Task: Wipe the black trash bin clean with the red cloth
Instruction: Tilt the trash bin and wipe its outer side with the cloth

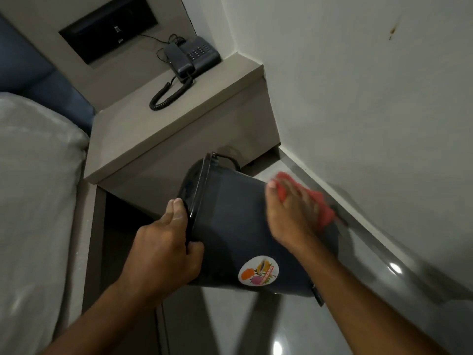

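Left hand (163, 249) tight on black trash bin (238, 226) rim, right hand (289, 212) flat on red cloth (323, 210); fruit sticker (258, 270), lettering illegible.

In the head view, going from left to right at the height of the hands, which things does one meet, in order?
White bedding → left hand, gripping the black trash bin by its rim → right hand → red cloth → white wall.

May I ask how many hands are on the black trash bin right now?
2. The left hand grips the rim of the black trash bin. The right hand presses the red cloth against its side, towards the base. Both are in plain view.
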Available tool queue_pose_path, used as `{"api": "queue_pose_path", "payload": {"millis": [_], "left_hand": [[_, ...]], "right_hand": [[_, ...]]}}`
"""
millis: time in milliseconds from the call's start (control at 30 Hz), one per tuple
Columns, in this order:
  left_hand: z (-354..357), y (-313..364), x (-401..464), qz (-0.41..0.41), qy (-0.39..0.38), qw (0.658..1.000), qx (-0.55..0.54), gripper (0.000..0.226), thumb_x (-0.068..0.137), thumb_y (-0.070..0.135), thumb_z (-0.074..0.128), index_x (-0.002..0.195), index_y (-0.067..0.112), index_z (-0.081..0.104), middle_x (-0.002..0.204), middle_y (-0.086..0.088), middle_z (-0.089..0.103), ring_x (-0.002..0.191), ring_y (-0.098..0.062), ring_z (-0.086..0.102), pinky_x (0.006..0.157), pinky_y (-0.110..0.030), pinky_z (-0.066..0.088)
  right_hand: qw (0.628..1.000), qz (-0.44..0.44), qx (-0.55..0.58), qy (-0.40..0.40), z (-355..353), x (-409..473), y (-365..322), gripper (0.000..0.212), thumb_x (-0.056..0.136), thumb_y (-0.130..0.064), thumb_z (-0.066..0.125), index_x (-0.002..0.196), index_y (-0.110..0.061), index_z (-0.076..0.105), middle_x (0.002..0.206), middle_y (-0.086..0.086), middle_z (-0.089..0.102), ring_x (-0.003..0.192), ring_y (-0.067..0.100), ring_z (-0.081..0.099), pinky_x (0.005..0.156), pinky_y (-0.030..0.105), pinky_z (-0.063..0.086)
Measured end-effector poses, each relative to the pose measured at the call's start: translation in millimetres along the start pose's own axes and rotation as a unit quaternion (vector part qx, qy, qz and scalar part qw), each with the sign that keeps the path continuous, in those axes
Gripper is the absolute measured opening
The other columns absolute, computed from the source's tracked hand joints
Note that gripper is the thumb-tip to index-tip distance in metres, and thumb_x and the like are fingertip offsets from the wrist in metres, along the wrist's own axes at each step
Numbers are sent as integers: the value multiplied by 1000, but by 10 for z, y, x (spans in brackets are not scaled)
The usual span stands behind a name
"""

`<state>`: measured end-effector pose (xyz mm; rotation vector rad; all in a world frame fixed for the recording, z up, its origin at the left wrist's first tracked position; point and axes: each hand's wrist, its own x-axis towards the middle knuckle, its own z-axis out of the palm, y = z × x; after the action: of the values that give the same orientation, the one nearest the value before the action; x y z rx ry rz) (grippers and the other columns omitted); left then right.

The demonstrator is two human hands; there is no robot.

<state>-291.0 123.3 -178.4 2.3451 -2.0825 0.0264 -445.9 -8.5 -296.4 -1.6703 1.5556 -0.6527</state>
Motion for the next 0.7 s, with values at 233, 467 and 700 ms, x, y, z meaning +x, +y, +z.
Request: {"api": "queue_pose_path", "payload": {"millis": [233, 467, 700], "left_hand": [[-105, 135, -5, 58, -29, 993, 96, 65, 71, 15, 62, 124, -19, 52, 123, -42, 55, 82, -44, 71, 62, -42, 59], [-118, 189, -14, 118, -21, 985, 123, 58, 86, 24, 44, 127, -16, 51, 127, -39, 54, 106, -47, 64, 70, -49, 61], [-182, 372, 83, 134, -22, 973, 186, 58, 86, 24, 41, 122, -20, 53, 121, -43, 54, 96, -52, 66, 59, -53, 61]], "right_hand": [[968, -185, 158, -59, -12, 151, -578, 58, 98, -66, 22, 110, -31, 65, 95, -10, 68, 90, -12, 55, 88, 13, 34], [961, 81, 197, -179, -309, 542, 927, 67, 91, -72, 43, 134, -24, 62, 145, 8, 60, 137, 30, 53, 119, 50, 37], [969, 28, 204, -138, -319, 403, 335, 83, 79, -90, 26, 137, -40, 60, 145, 2, 61, 135, 25, 54, 117, 54, 37]]}}
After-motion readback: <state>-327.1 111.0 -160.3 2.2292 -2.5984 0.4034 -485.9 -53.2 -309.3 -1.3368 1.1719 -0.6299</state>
